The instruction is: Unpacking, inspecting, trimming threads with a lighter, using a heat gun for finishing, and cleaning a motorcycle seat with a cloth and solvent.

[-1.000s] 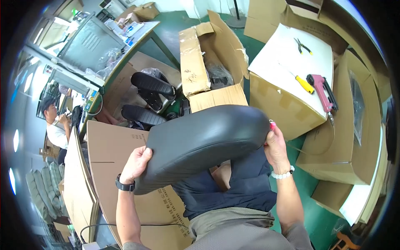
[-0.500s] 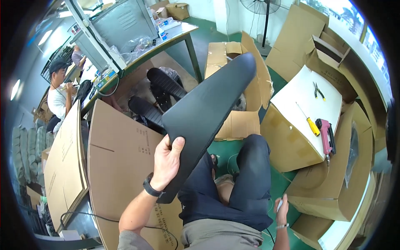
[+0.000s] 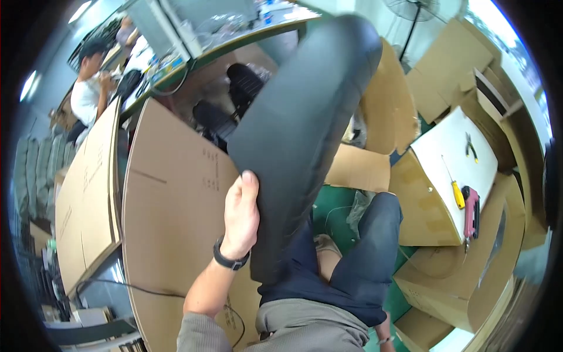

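Observation:
My left hand (image 3: 241, 217) is closed on the side edge of a long black padded seat (image 3: 299, 117), its thumb lying on the smooth cover. The seat stands tilted over my lap, its rounded end up and away from me and its other end near my waist. A stitched seam runs down its right side. Low beside my right thigh is my right hand (image 3: 383, 327), with the wrist and bracelet in view. Its fingers are hidden behind the leg, so what it holds does not show.
To the right, a white-topped carton (image 3: 454, 155) bears pliers (image 3: 471, 148), a yellow-handled screwdriver (image 3: 457, 193) and a red staple gun (image 3: 471, 211). Open cartons (image 3: 437, 276) surround it. Flat cardboard sheets (image 3: 170, 205) stand at left. Black ribbed seats (image 3: 214, 120) lie under a workbench (image 3: 234, 47). A person (image 3: 88, 88) sits at far left.
The seat has swung more upright and closer to the view, still in my left hand. My right hand has dropped lower, behind my thigh; a small whitish thing showed in it before.

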`<state>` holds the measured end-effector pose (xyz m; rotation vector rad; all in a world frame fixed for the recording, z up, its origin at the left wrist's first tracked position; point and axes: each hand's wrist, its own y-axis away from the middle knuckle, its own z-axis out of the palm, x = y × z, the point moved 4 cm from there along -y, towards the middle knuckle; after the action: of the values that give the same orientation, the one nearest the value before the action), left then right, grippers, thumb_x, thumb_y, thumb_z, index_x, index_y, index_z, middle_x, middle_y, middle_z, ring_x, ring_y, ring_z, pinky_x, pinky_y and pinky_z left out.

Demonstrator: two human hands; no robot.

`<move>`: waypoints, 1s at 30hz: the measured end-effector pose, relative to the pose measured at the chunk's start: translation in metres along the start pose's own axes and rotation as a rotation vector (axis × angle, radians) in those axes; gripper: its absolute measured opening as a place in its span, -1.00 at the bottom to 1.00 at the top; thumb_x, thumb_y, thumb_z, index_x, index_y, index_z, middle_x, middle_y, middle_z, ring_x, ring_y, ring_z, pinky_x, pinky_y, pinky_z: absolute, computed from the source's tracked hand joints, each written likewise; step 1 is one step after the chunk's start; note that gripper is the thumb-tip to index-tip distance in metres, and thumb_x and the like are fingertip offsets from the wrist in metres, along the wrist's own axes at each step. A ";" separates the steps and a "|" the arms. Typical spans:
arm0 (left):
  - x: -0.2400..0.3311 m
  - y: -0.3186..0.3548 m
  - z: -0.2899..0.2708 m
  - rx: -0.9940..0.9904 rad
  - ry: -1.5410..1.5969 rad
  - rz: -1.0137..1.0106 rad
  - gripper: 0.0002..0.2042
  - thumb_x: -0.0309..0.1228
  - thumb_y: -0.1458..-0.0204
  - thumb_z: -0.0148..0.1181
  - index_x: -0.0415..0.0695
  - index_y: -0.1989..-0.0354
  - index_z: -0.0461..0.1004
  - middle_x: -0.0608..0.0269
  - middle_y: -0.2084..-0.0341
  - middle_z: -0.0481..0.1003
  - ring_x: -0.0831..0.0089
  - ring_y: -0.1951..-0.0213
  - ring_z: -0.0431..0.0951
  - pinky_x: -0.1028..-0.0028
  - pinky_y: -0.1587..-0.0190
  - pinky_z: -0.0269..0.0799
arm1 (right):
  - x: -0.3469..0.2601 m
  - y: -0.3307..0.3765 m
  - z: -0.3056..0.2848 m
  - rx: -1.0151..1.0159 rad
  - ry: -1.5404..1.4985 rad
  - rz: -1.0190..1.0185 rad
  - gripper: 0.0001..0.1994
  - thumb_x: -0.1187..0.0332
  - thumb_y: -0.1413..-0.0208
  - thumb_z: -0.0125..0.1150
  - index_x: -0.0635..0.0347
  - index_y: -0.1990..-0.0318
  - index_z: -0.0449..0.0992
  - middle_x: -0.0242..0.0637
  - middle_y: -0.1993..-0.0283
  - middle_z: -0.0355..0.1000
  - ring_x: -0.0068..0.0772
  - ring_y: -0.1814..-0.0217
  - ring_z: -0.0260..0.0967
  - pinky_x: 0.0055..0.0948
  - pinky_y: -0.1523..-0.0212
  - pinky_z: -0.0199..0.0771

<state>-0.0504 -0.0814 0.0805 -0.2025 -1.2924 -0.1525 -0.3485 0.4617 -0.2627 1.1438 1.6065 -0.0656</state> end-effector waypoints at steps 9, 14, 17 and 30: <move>-0.025 -0.066 -0.042 0.182 0.442 -0.252 -0.40 0.09 -0.29 -0.18 -0.20 -0.23 0.27 0.10 -0.05 0.46 0.31 -0.06 0.48 0.30 -0.09 0.47 | -0.101 0.027 0.044 -0.454 1.018 -0.529 -0.76 0.38 -0.14 0.10 0.38 0.50 0.48 -0.46 0.63 0.33 -0.50 0.52 0.25 -0.42 0.45 0.32; -0.093 -0.110 -0.063 0.017 0.921 -0.394 -0.38 0.17 -0.23 -0.14 -0.13 -0.17 0.33 0.04 0.01 0.48 0.22 0.06 0.57 0.16 0.04 0.58 | -0.125 -0.002 0.053 -0.429 0.499 0.275 -0.83 0.61 -0.03 0.06 0.21 0.27 0.55 -0.30 0.19 0.46 -0.44 0.21 0.41 -0.50 0.21 0.43; -0.120 -0.128 -0.062 -0.091 1.143 -0.381 -0.38 0.16 -0.23 -0.13 -0.14 -0.20 0.31 0.03 -0.02 0.47 0.18 0.05 0.57 0.13 0.03 0.58 | -0.149 -0.011 0.023 -0.440 0.558 0.374 -0.84 0.59 -0.05 0.06 0.22 0.26 0.56 -0.28 0.20 0.47 -0.42 0.21 0.41 -0.47 0.21 0.43; -0.083 -0.094 -0.100 0.444 1.102 -0.375 -0.31 0.25 -0.18 -0.14 -0.16 -0.14 0.37 0.11 0.02 0.50 0.31 0.07 0.57 0.30 0.07 0.58 | -0.324 -0.134 0.037 -0.432 0.748 0.161 -0.86 0.53 -0.12 0.06 0.27 0.25 0.56 -0.21 0.24 0.50 -0.33 0.21 0.43 -0.38 0.24 0.45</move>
<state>0.0000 -0.1968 -0.0195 0.4665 -0.2247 -0.2438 -0.4383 0.1664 -0.0919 0.9949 2.0204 0.8651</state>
